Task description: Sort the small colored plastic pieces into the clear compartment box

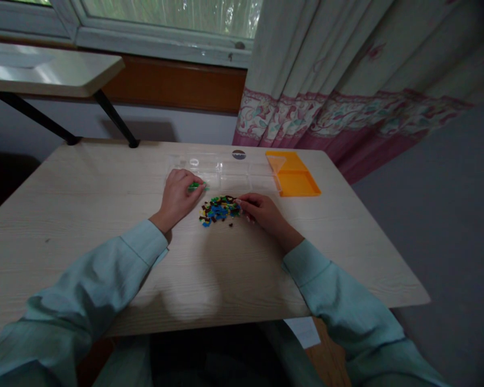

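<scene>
A heap of small coloured pieces (219, 209), blue, brown, yellow and green, lies on the table between my hands. My right hand (262, 211) is at the heap's right edge, its thumb and fingertips pinched together; what is between them is too small to make out. My left hand (180, 192) rests at the near left corner of a clear plastic compartment box (234, 174). Its fingers are bent together beside some green pieces (193, 186); whether they grip any is hidden. One dark piece (230, 224) lies apart, just in front of the heap.
An orange two-part tray (296, 180) adjoins the clear box's right end. The pale wooden table (105, 188) reaches back to the wall. A raised shelf (56, 70) on black legs stands at the back left, and a curtain (290, 97) hangs behind.
</scene>
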Demonstrator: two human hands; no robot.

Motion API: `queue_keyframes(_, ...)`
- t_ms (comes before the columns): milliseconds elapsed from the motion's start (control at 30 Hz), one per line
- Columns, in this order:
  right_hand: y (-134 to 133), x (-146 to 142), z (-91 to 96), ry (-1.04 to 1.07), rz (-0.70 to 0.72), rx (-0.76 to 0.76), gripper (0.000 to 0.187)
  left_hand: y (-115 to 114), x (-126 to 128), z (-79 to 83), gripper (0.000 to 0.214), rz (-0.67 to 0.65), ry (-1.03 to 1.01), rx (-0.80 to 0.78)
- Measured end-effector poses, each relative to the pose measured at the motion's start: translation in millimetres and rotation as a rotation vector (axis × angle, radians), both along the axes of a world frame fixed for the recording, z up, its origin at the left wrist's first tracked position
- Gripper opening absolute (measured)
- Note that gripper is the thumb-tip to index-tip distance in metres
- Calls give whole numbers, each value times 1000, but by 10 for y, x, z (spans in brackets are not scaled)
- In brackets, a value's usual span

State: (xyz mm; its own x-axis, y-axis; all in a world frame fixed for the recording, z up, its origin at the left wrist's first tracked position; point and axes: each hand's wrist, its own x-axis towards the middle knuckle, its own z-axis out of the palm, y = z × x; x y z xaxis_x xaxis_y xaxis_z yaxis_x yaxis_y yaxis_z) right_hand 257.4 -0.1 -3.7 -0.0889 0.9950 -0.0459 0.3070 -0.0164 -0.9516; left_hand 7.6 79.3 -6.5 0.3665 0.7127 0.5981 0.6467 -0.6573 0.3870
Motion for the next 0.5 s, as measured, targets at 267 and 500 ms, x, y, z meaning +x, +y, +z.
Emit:
queue_keyframes(267,10,14,-17,-4,7,-20,41,8,7,-6,17,-5,1,-4)
queue_keyframes(500,5,12,1,-17,-1,-11,40,-4,6,6,16,-17,-5,2)
